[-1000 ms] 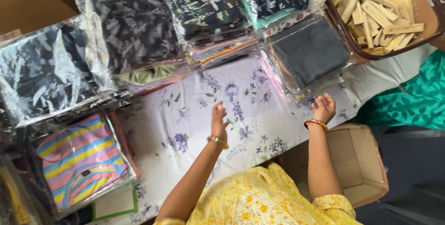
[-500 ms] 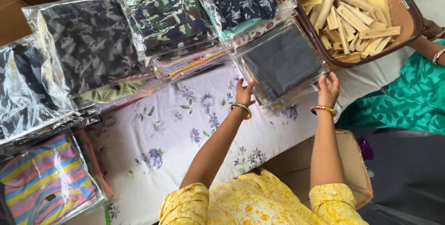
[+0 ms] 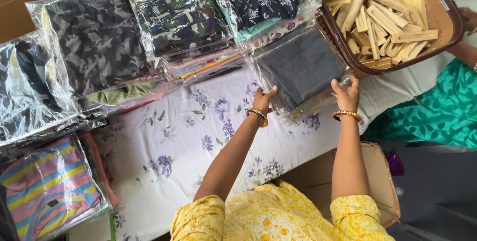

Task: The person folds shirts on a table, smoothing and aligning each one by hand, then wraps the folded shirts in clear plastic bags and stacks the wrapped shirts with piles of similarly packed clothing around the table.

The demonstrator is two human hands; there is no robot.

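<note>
The dark grey folded garment in a clear plastic sleeve (image 3: 303, 69) lies right of the frame's centre, on top of other sleeved garments. The left hand (image 3: 263, 99) grips its lower left corner, the right hand (image 3: 346, 94) its lower right corner; the fingers (image 3: 337, 86) of both are closed on the plastic edge. Below it is the worktop, covered in white cloth with purple flowers (image 3: 184, 141). A brown plastic basket of pale wooden pieces (image 3: 442, 17) occupies the upper right. A cardboard box (image 3: 377, 181) sits at lower right.
</note>
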